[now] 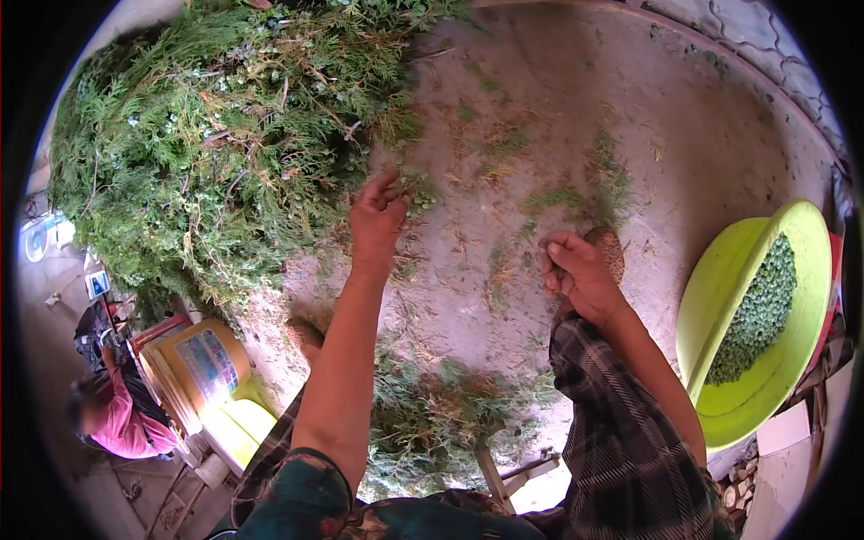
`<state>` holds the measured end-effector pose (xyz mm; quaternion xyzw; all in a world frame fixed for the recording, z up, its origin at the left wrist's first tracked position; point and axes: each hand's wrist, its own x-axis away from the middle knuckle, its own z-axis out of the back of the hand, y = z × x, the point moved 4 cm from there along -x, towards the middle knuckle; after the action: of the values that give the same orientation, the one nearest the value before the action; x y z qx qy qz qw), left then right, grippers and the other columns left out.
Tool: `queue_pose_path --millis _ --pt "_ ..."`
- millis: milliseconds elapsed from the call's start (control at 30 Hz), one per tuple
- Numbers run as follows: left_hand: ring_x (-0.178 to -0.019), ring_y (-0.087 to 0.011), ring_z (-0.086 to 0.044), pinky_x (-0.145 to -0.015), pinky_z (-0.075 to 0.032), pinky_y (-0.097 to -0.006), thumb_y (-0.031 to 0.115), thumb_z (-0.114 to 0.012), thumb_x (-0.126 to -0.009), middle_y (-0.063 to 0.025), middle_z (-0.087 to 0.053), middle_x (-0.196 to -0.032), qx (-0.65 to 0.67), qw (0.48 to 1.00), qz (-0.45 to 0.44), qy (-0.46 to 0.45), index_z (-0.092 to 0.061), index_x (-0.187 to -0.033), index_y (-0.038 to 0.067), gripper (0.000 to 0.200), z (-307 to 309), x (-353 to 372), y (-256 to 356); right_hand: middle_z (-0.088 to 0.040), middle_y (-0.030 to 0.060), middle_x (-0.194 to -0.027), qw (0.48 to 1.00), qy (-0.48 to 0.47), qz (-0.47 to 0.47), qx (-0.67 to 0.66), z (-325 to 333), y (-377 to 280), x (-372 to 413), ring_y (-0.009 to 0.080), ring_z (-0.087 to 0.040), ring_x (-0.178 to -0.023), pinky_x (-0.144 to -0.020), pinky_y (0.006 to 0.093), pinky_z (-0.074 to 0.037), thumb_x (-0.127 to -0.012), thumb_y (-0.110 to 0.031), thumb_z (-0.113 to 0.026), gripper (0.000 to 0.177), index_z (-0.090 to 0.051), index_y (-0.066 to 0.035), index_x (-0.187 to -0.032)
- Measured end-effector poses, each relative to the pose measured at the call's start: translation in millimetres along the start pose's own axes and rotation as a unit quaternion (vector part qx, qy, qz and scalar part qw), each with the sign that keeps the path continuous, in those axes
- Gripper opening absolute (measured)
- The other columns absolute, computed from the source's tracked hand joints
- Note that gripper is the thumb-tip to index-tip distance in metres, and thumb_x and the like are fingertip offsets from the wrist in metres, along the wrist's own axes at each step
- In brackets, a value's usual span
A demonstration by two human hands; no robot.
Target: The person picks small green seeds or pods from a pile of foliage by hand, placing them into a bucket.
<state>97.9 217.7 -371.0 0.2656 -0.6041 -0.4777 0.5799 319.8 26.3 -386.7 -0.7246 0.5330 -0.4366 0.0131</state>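
your left hand (378, 216) is stretched out away from you, fingers pointing at the branch pile (207, 135), and its grip is pinched shut on a sprig (418, 191) at the pile's near edge. the sprig sticks out to the right of your fingertips, long axis running roughly across the frame, though it's too bunched to read finely. your right hand (578, 274) hangs over the concrete slab (684, 135), well apart from the left, fingers curled into the palm; you can't tell if anything sits inside. to its right, a green basin (720, 297) tilts toward you, holding berries (760, 306).
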Motion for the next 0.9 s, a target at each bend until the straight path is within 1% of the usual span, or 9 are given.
queue_pose_path --millis 67,200,267,400,467,567,767,867,900 --pt "-0.061 -0.0089 -0.051 -0.051 -0.040 -0.0200 0.006 -0.059 -0.080 -0.0069 -0.060 -0.096 0.035 0.999 0.008 -0.003 -0.052 -0.119 0.002 0.040 -2.6 4.6 4.2 -0.056 0.0051 -0.080 1.000 -0.003 0.001 0.026 -3.1 -2.4 -0.1 0.0121 -0.053 -0.061 -0.055 0.0280 -0.047 -0.091 -0.020 -0.052 0.019 -0.053 -0.002 -0.097" --pt "-0.061 -0.0096 -0.050 -0.053 -0.041 -0.0217 0.005 -0.059 -0.079 -0.0052 -0.060 -0.090 0.098 0.992 0.061 -0.059 -0.051 -0.120 0.000 0.042 -5.3 10.5 -2.2 -0.056 0.0041 -0.082 0.997 0.010 -0.016 0.077 -9.0 -10.3 -4.8 0.0104 -0.053 -0.061 -0.055 0.0261 -0.047 -0.090 -0.018 -0.053 0.019 -0.053 -0.001 -0.099" --pt "-0.060 -0.0101 -0.050 -0.055 -0.042 -0.0234 0.007 -0.059 -0.081 -0.0018 -0.056 -0.080 0.208 0.971 0.076 -0.093 -0.053 -0.115 0.002 0.035 -14.8 19.4 0.7 -0.055 0.0038 -0.082 0.995 0.011 -0.013 0.093 -11.5 -16.5 -8.6 0.0098 -0.053 -0.061 -0.055 0.0256 -0.047 -0.090 -0.018 -0.054 0.019 -0.053 -0.002 -0.099" --pt "-0.060 -0.0086 -0.051 -0.052 -0.040 -0.0226 0.017 -0.063 -0.083 0.0000 -0.054 -0.075 0.163 0.982 0.067 -0.070 -0.057 -0.104 0.004 0.026 -24.3 34.0 9.1 -0.056 0.0019 -0.084 0.994 -0.007 -0.007 0.111 -31.2 -30.6 -12.4 0.0082 -0.053 -0.065 -0.057 0.0245 -0.046 -0.089 -0.020 -0.056 0.016 -0.053 -0.006 -0.096" --pt "-0.058 -0.0083 -0.050 -0.051 -0.040 -0.0232 0.021 -0.065 -0.083 0.0014 -0.053 -0.073 0.184 0.975 0.099 -0.075 -0.056 -0.093 0.007 0.019 -26.9 43.4 12.7 -0.056 0.0015 -0.084 0.993 -0.013 0.001 0.114 -43.1 -35.9 -16.2 0.0079 -0.052 -0.065 -0.058 0.0242 -0.045 -0.089 -0.021 -0.056 0.016 -0.053 -0.006 -0.095" --pt "-0.057 -0.0074 -0.048 -0.050 -0.039 -0.0221 0.022 -0.064 -0.084 0.0020 -0.050 -0.070 0.243 0.960 0.123 -0.062 -0.054 -0.087 0.009 0.017 -35.3 60.5 27.6 -0.055 0.0020 -0.084 0.992 -0.035 0.011 0.117 -58.2 -39.9 -24.0 0.0089 -0.053 -0.066 -0.058 0.0250 -0.046 -0.090 -0.023 -0.056 0.019 -0.053 -0.007 -0.097" --pt "-0.055 -0.0050 -0.043 -0.046 -0.033 -0.0180 0.020 -0.063 -0.085 0.0033 -0.048 -0.069 0.216 0.957 0.152 -0.119 -0.055 -0.088 0.008 0.015 -54.5 84.1 48.4 -0.055 0.0036 -0.087 0.994 -0.099 0.009 0.042 -88.1 -39.0 -15.0 0.0075 -0.053 -0.067 -0.059 0.0249 -0.047 -0.087 -0.033 -0.060 0.035 -0.052 -0.003 -0.103" --pt "-0.053 -0.0030 -0.039 -0.045 -0.030 -0.0170 0.017 -0.062 -0.085 0.0043 -0.047 -0.069 0.204 0.955 0.153 -0.148 -0.053 -0.091 0.007 0.014 -62.7 91.8 58.5 -0.054 0.0022 -0.078 0.993 -0.115 -0.012 0.037 -95.0 -40.3 -8.9 0.0068 -0.051 -0.061 -0.054 0.0231 -0.045 -0.085 -0.039 -0.062 0.040 -0.052 -0.004 -0.100" --pt "-0.053 -0.0030 -0.039 -0.045 -0.030 -0.0170 0.017 -0.062 -0.085 0.0043 -0.047 -0.069 0.205 0.955 0.155 -0.149 -0.053 -0.091 0.007 0.014 -65.7 93.3 61.1 -0.053 0.0012 -0.073 0.989 -0.126 -0.007 0.083 -93.6 -42.4 -9.3 0.0066 -0.049 -0.057 -0.050 0.0222 -0.043 -0.085 -0.040 -0.062 0.040 -0.052 -0.004 -0.098"
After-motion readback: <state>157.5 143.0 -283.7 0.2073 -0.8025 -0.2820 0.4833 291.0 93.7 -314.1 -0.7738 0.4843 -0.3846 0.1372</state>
